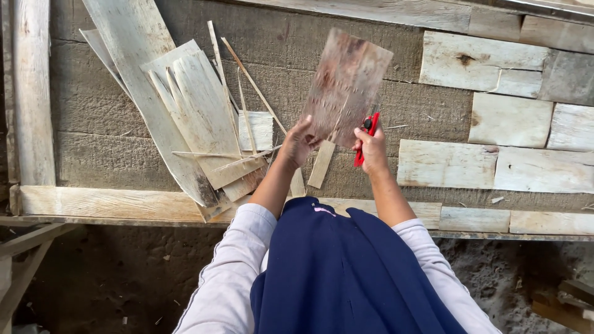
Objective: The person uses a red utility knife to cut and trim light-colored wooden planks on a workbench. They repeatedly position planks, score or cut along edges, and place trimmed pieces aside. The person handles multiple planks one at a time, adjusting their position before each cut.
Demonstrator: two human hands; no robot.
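A thin, stained piece of wood veneer (345,83) is held up over a grey work surface (99,124). My left hand (298,142) grips its lower left edge. My right hand (371,148) holds a red utility knife (366,139) against the veneer's lower right edge. Both arms wear pale long sleeves, with a dark blue garment below them.
A heap of veneer sheets and thin strips (192,117) lies to the left on the surface. Pale veneer pieces (495,117) lie flat in rows at the right. A wooden frame rail (111,203) borders the near edge, with a dirt floor (124,278) below.
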